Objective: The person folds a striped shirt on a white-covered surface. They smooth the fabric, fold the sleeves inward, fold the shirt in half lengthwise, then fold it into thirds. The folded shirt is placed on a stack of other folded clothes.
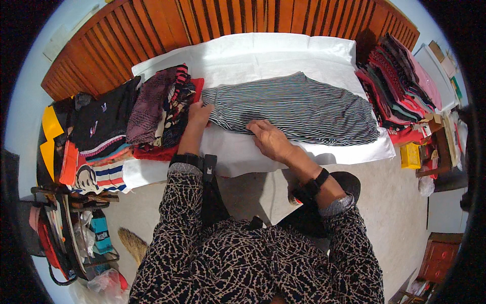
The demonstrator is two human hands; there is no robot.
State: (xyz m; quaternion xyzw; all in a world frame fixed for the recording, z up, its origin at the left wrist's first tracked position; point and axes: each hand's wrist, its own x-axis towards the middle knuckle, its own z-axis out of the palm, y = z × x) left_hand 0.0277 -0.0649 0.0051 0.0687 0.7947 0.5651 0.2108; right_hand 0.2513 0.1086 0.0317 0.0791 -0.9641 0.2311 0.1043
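Note:
A black-and-white striped garment [300, 110] lies spread lengthwise on a white cloth [265, 49] in front of me. At its narrower left end, my left hand [200, 114] has its fingers closed on the edge of the fabric. My right hand [267, 138] rests at the garment's near edge, left of its middle, with bent fingers touching the cloth; whether they pinch it is hidden. Just left of my left hand is a pile of folded patterned clothes [152, 106], with red fabric under it.
Folded black clothes [106, 121] are stacked at the far left. A tall row of folded clothes [398, 83] stands at the right. A slatted wooden headboard [243, 19] runs behind. A yellow box [410, 155] is at right; a straw broom [133, 243] lies low at left.

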